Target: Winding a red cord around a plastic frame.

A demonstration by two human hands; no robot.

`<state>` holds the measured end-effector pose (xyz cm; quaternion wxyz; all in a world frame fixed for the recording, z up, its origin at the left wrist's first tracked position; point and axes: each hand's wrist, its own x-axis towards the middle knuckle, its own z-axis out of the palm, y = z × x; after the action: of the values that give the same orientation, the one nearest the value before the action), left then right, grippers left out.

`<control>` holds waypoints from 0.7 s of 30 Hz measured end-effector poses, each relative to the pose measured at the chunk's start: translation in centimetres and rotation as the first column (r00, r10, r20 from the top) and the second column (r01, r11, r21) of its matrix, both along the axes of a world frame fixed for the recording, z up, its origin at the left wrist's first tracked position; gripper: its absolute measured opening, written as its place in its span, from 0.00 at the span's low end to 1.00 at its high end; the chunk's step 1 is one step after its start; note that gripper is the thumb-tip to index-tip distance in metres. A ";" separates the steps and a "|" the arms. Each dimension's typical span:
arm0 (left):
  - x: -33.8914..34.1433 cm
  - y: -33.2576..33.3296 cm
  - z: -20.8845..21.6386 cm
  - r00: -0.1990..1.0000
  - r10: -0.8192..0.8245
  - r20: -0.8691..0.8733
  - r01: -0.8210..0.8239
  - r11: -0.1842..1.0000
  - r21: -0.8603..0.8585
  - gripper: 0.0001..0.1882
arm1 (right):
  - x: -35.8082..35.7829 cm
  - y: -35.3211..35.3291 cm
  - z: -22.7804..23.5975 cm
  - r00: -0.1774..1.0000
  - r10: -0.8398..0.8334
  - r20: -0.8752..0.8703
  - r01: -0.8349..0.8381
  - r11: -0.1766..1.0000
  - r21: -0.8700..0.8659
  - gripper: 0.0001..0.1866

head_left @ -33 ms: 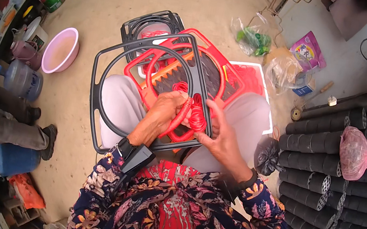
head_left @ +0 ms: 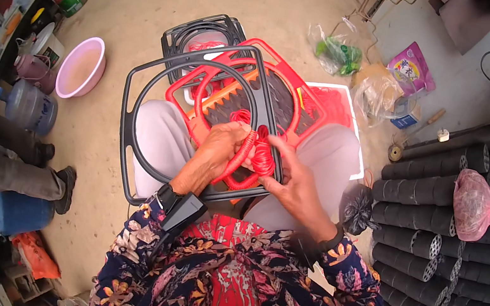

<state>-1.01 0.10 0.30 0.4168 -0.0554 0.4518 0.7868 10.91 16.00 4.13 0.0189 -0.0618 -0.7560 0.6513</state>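
Across my lap lies a black plastic frame (head_left: 131,93), a rounded square around a large ring. Glossy red cord is wound in tight turns around the ring's near right part. My left hand (head_left: 220,148) is closed on that wrapped part, thumb and fingers pressed on the cord. A bunched hank of red cord (head_left: 263,160) hangs beside it, inside the frame's right bar. My right hand (head_left: 296,183) curls around this hank, index finger above and thumb below by the bar. Its other fingertips are hidden. Beneath sits a red frame (head_left: 314,103) of similar shape.
Beyond my knees are more black frames (head_left: 170,38) and a white-rimmed tray (head_left: 349,102). A pink basin (head_left: 99,69) and a water jug (head_left: 34,110) stand left, near another person's legs (head_left: 17,171). Black perforated cylinders (head_left: 414,217) are stacked right, with a pink bag (head_left: 474,205) on top.
My right index finger has shifted slightly left, over the top of the red hank. My left hand and the black frame stay where they were.
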 end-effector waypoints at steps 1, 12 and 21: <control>0.0 0.1 0.0 1.000 -0.001 -0.002 0.001 1.000 0.000 0.09 | -0.5 0.6 -0.4 0.992 0.097 -0.083 -0.077 0.972 0.221 0.33; 0.2 -0.6 -0.2 0.999 0.016 0.050 -0.017 1.000 0.013 0.10 | -1.1 0.8 -0.6 0.924 0.224 -0.311 0.025 0.776 0.631 0.25; 0.9 -1.3 0.0 0.993 -0.023 -0.118 -0.007 0.969 -0.248 0.12 | -1.1 -0.9 1.6 0.898 0.143 -0.415 0.060 0.897 0.438 0.17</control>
<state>-0.08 -1.20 0.32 0.3820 -0.0578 0.5708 0.7245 9.82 15.12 5.69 0.1873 0.1082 -0.8609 0.4606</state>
